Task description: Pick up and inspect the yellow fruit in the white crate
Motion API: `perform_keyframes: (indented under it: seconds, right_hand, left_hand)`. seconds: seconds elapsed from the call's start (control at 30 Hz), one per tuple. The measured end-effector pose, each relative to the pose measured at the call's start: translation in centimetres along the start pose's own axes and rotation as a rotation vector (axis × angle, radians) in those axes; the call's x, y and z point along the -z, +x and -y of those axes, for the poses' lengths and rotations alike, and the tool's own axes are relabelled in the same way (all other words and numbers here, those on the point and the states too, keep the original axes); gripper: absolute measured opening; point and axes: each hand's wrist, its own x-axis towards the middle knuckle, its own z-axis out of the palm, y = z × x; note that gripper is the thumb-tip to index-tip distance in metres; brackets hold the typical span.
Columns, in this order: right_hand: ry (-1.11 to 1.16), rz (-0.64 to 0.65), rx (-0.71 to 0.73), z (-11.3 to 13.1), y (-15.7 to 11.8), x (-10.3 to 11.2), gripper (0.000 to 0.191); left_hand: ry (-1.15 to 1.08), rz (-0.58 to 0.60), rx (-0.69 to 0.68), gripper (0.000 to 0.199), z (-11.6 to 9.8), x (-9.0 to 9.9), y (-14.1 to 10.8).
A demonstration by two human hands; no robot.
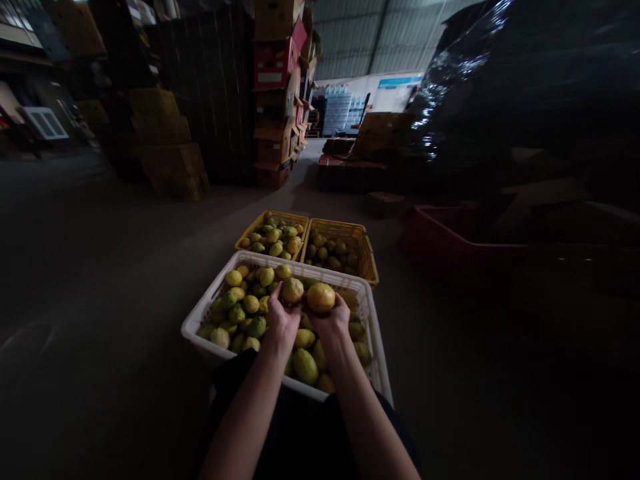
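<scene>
A white crate [377, 333] full of yellow and green fruits stands in front of me. Above its middle, my left hand [283, 317] holds a rounded yellow-green fruit [293, 291], thumb on its left side. Close to its right, my right hand [334, 317] is closed around a larger yellow fruit [321, 298]. The two held fruits are nearly side by side. Loose fruits lie below and around both hands, among them a green one [257, 327] to the left and a large yellow-green one [305, 366] nearer to me.
Behind the white crate are two yellow crates, the left [243, 241] and the right [371, 263], both holding fruits. A red bin [450, 243] sits at the right. Farther back rise stacked cardboard boxes [273, 107] and a wrapped dark stack [500, 87].
</scene>
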Motion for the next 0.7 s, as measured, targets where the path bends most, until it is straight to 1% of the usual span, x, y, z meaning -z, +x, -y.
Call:
perform_keyframes:
  seconds: [0.1,0.13,0.17,0.2,0.33,0.43,0.5,0.57,0.7]
  right_hand:
    - [0.058,-0.212,-0.116,0.8,-0.9,-1.2,0.023]
    - [0.08,-0.252,-0.144,1.0,-1.2,-1.7,0.02]
    - [0.098,-0.258,-0.16,1.2,-1.6,-2.2,0.019]
    - [0.111,-0.228,-0.162,1.4,-2.0,-2.6,0.019]
    - [0.155,-0.035,-0.121,1.7,-3.3,-4.0,0.028]
    - [0.122,0.047,-0.124,1.9,-3.9,-4.4,0.036]
    - [0.069,0.109,-0.125,2.2,-4.0,-4.2,0.036]
    - [0.014,0.144,-0.114,2.5,-3.9,-3.8,0.032]
    - [-0.045,0.145,-0.1,3.0,-3.6,-2.8,0.029]
  left_hand:
    - [0.012,0.091,0.004,0.034,0.1,0.2,0.2]
    - [0.015,0.119,0.004,0.035,0.2,0.2,0.2]
    - [0.014,0.145,0.001,0.036,0.1,0.2,0.2]
    - [0.006,0.169,-0.004,0.035,0.1,0.2,0.1]
    - [-0.08,0.239,0.016,0.029,-0.4,-0.4,-1.0]
    - [-0.139,0.243,0.057,0.032,-1.0,-0.8,-2.2]
    - [-0.147,0.252,0.073,0.033,-1.3,-0.8,-2.7]
    - [-0.126,0.277,0.079,0.032,-1.4,-0.7,-2.8]
    - [-0.109,0.348,0.082,0.027,-1.1,-0.2,-2.3]
